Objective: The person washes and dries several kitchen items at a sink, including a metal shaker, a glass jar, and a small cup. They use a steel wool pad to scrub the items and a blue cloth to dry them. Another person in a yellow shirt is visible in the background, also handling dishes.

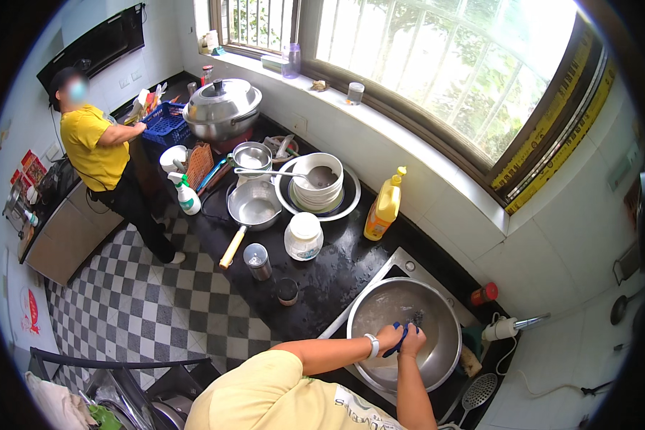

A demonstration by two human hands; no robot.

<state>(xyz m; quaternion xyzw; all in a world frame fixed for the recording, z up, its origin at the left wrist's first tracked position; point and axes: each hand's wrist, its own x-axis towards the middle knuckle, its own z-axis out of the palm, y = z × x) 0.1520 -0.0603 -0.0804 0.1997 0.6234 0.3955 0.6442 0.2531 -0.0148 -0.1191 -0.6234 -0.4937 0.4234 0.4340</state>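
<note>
A dark blue cloth is bunched between my two hands, above a wide stainless-steel basin. My left hand, with a white band at the wrist, grips one side of it. My right hand is closed around the other side, close against the left. Cloudy greyish water lies in the basin. A small dark clump, perhaps a scouring pad, shows just beyond my fingers. The basin rests over the metal sink set into the black counter.
A yellow detergent jug, a lidded jar, a wooden-handled saucepan and stacked bowls stand on the wet counter. A slotted skimmer lies right of the basin. Farther off, a person in a yellow shirt touches a blue basket.
</note>
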